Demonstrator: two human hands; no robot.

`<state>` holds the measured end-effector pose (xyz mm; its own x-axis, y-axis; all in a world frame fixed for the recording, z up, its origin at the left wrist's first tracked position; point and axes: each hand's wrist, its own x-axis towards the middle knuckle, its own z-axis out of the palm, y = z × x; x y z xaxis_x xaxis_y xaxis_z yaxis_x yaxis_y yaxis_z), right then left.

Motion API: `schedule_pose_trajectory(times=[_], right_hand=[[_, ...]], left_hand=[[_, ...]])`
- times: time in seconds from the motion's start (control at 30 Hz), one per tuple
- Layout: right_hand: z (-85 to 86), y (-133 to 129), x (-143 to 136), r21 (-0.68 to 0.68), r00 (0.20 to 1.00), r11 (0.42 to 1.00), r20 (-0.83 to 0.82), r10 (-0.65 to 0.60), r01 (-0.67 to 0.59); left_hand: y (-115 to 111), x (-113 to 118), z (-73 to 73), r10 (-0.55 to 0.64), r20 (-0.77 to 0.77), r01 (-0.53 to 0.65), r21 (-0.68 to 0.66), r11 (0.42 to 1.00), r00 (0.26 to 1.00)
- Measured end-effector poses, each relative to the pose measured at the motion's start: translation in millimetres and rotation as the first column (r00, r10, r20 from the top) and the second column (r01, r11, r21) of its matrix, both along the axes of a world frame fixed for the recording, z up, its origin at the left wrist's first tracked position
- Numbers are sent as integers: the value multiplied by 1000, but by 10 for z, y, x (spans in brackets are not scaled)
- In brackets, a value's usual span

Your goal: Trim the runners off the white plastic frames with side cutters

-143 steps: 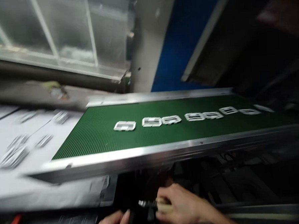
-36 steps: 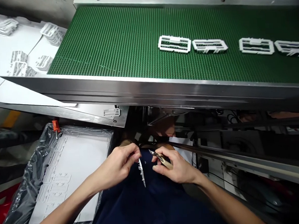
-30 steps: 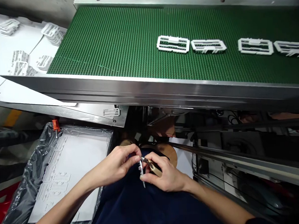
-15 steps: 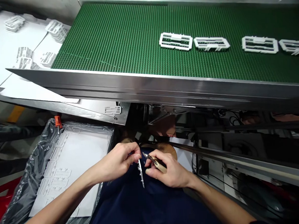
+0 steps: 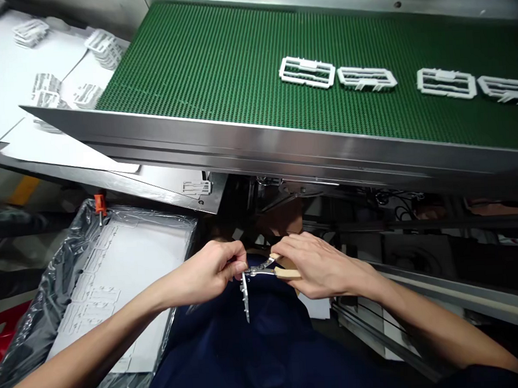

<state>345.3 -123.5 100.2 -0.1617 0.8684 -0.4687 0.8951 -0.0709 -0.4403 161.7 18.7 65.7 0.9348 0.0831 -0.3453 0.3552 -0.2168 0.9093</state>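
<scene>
Pinched between the thumb and fingers of my left hand (image 5: 217,271) is a white plastic frame (image 5: 246,302), held edge-on and hanging down over my lap. My right hand (image 5: 321,266) is wrapped round the pale handles of a pair of nippers (image 5: 263,268). Their handles are spread, and the jaws reach the top of the frame close to my left fingertips. Whether the jaws touch the plastic I cannot tell. On the green conveyor belt (image 5: 217,63) lie several similar white frames, among them a frame (image 5: 307,73) near the middle.
The belt's metal side rail (image 5: 238,134) runs across in front of me. Stacks of white parts (image 5: 104,48) stand on a paper-covered table at left. Below it, a plastic-lined box (image 5: 133,270) holds flat parts on paper. One frame (image 5: 197,188) lies on the table corner.
My right hand has turned and moved right and up, its nippers' handles now spread and the jaws against or beside the frame's top. My left hand keeps its pinch nearly in place.
</scene>
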Motion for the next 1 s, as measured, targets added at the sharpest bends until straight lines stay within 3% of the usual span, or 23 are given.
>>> schedule_pose_trajectory(times=[0.27, 0.47, 0.57, 0.67, 0.73, 0.8, 0.87, 0.93, 1.0], right_hand=[[181, 208, 98, 7, 975, 983, 127, 179, -182], [190, 330, 180, -58, 976, 977, 68, 208, -204], [86, 272, 284, -86, 988, 986, -60, 142, -146], [-137, 164, 291, -125, 968, 989, -231, -101, 74], [-350, 92, 167, -168, 856, 950, -414, -309, 262], [-581, 30, -51, -236, 641, 891, -626, -445, 388], [-777, -23, -295, -286, 415, 845, -771, -483, 451], [-896, -69, -484, -316, 261, 790, -824, -503, 525], [-928, -104, -573, -350, 157, 722, -831, -533, 597]], left_hand=[[-13, 37, 29, -47, 12, 47, 7, 999, 999], [-23, 69, 5, -46, -8, 46, 5, 999, 999], [-8, 64, -36, -12, -28, 10, -72, 997, 1000], [12, 53, -107, 62, -58, -74, -233, 970, 996], [24, 52, -161, 122, -71, -139, -349, 927, 990], [28, 61, -209, 179, -71, -191, -446, 874, 981], [11, 73, -260, 223, -68, -225, -521, 824, 972], [-40, 77, -332, 323, -86, -313, -568, 761, 942], [-128, 57, -438, 513, -163, -496, -605, 622, 843]])
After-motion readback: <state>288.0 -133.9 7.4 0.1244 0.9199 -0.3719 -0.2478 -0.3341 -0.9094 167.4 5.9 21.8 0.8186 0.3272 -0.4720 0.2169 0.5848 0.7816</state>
